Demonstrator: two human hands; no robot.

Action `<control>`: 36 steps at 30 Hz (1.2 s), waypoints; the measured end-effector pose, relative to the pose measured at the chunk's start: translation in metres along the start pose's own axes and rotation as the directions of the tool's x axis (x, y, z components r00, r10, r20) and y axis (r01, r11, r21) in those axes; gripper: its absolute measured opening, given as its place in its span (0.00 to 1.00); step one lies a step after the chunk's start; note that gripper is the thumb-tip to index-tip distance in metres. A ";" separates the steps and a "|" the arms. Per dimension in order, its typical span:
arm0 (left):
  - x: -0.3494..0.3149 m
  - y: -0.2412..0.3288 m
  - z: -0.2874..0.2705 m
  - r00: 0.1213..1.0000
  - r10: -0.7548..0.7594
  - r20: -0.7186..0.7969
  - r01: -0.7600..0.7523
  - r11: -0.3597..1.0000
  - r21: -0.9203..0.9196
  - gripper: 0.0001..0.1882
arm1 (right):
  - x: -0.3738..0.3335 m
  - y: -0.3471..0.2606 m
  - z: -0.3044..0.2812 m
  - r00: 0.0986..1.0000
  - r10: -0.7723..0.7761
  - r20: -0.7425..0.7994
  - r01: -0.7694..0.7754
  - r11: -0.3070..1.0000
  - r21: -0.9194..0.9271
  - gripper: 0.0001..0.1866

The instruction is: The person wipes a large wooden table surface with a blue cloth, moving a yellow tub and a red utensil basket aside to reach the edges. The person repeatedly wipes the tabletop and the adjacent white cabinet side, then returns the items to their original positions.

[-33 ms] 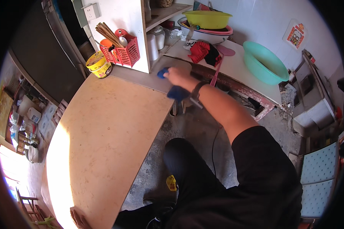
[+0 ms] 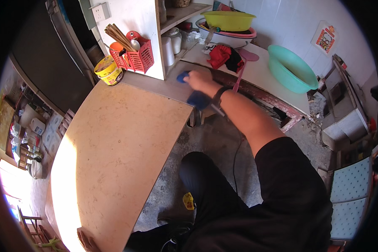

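Stretched out ahead, my right hand (image 2: pixel 200 80) is closed on a blue cloth (image 2: pixel 199 100). One bunched part of the cloth shows at the fingertips, and another hangs below the hand toward the table corner. The hand is over the grey surface (image 2: pixel 172 86) between the tan tabletop and the white-topped counter; blur hides whether the cloth touches it everywhere. A dark band circles my right wrist. At the lower left, my left hand (image 2: pixel 86 240) lies on the near part of the tan tabletop (image 2: pixel 119 140), fingers stretched out, partly cut off by the frame edge.
A red basket (image 2: pixel 143 59) with chopsticks and spoons hangs on the white panel, beside a yellow tub (image 2: pixel 109 72). On the counter are red and black cloth (image 2: pixel 220 56), a pink fly swatter (image 2: pixel 248 55), a turquoise basin (image 2: pixel 290 71) and stacked basins (image 2: pixel 229 21).
My right hand and the blue cloth have shifted slightly to the right. My left hand has stayed in place.
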State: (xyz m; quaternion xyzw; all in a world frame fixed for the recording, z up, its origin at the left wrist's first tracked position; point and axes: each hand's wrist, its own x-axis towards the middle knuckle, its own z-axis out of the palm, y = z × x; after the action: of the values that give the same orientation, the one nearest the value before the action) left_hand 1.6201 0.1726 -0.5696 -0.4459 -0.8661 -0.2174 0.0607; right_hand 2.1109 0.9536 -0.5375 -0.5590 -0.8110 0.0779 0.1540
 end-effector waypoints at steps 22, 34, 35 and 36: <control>-0.004 -0.033 0.009 0.997 -0.043 0.062 0.031 0.984 0.176 0.29 | -0.102 -0.030 0.004 0.986 -0.165 0.012 0.165 0.985 -0.058 0.23; -0.002 -0.027 0.008 0.993 -0.098 0.064 0.088 0.986 0.142 0.29 | -0.203 -0.092 -0.003 0.899 -0.431 0.076 0.428 0.902 0.060 0.21; -0.001 -0.027 0.008 0.993 -0.101 0.066 0.091 0.986 0.143 0.29 | -0.193 -0.087 -0.005 0.896 -0.440 0.067 0.437 0.898 0.048 0.21; -0.002 -0.027 0.008 0.987 -0.142 0.080 0.126 0.976 0.177 0.29 | -0.179 -0.080 -0.009 0.913 -0.400 0.076 0.396 0.916 0.065 0.20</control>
State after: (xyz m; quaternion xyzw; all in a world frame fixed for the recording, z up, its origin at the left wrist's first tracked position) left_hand 1.5999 0.1608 -0.5856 -0.3890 -0.9117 -0.1250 0.0438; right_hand 2.1024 0.7580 -0.5343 -0.3742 -0.9118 0.0887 0.1442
